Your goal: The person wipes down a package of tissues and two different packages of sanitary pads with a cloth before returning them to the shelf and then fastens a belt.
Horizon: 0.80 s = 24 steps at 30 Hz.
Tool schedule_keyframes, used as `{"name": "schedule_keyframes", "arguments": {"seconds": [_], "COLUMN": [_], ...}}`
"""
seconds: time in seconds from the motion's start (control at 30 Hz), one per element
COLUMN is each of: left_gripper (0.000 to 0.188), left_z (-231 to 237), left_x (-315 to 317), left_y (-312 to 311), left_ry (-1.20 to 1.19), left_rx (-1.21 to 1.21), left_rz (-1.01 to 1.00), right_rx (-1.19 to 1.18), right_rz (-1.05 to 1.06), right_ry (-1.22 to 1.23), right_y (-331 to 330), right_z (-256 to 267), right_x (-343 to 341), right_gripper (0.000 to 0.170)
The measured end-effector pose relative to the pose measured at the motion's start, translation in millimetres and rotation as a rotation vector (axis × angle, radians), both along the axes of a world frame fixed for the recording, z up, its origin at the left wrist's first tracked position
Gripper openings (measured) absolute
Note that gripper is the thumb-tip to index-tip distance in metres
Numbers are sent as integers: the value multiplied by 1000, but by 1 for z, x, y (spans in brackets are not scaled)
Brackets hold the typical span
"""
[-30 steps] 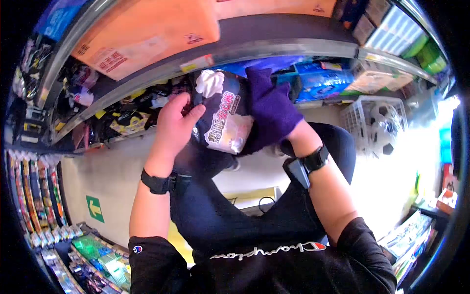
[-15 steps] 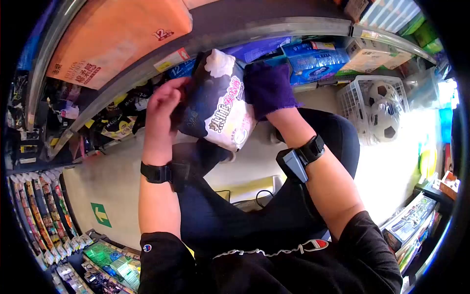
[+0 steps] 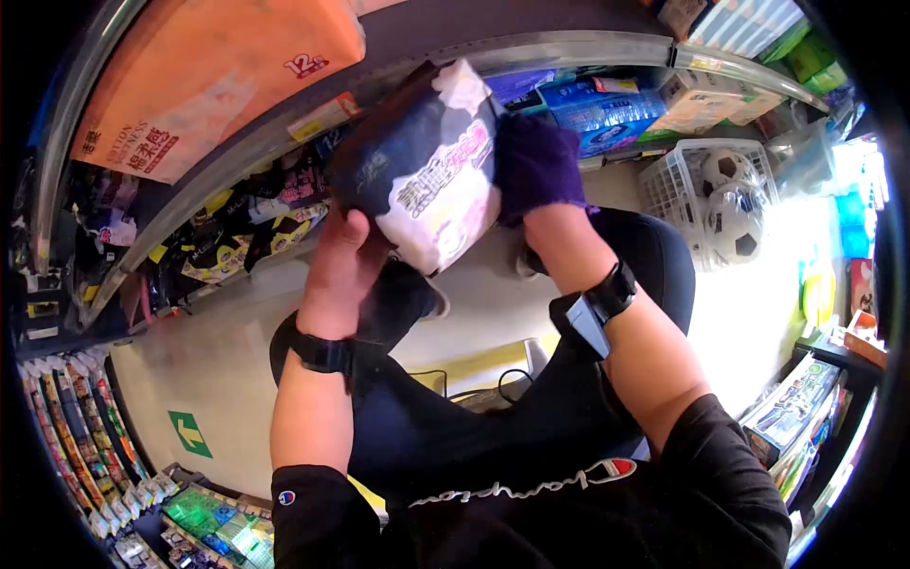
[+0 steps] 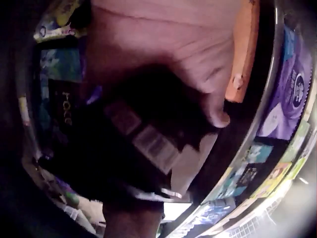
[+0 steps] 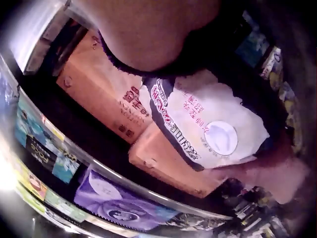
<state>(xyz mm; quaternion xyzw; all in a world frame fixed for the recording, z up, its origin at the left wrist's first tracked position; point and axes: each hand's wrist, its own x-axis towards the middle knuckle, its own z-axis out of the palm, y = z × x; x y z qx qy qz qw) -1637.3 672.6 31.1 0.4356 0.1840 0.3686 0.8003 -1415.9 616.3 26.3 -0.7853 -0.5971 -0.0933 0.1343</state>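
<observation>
A soft black-and-white printed pack [image 3: 431, 194] is held up in front of the lower shelf, tilted in the head view. My left hand [image 3: 343, 256] grips its lower left side, thumb at the front edge and the other fingers hidden. In the left wrist view, the thumb of the left hand [image 4: 215, 106] lies along the pack's dark side. A purple fuzzy cloth covering [image 3: 542, 169] hides my right hand [image 3: 540, 175] and rests against the pack's right side. The right wrist view shows the pack's white face [image 5: 218, 119] below the covering's edge; the covered fingers cannot be seen.
Large orange tissue packs [image 3: 223, 85] sit on the upper shelf, above a metal shelf edge [image 3: 569, 52]. Dark packaged goods [image 3: 237, 228] and blue packs [image 3: 607, 109] line the lower shelf. Two footballs [image 3: 735, 223] lie in a white basket [image 3: 673, 194] at the right.
The pack has risen toward the shelf edge and turned. My left hand has moved from its upper side to grip its lower left. The purple-covered right hand stays at its right side.
</observation>
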Motion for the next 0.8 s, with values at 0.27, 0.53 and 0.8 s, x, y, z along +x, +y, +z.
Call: {"name": "schedule_keyframes", "arguments": {"seconds": [0.27, 0.53, 0.8], "left_gripper": [71, 62, 54], "left_z": [-9, -14, -17], "left_x": [-13, -13, 11], "left_y": [13, 14, -7], "left_ry": [-74, -104, 342], "left_rx": [-273, -360, 334], "left_rz": [-24, 12, 121], "right_rx": [419, 602, 246], "right_rz": [-3, 72, 458], "right_ry": [316, 220, 326], "right_y": [4, -24, -40], "right_z": [-1, 39, -2], "right_x": [2, -19, -73], "right_gripper": [46, 54, 46]}}
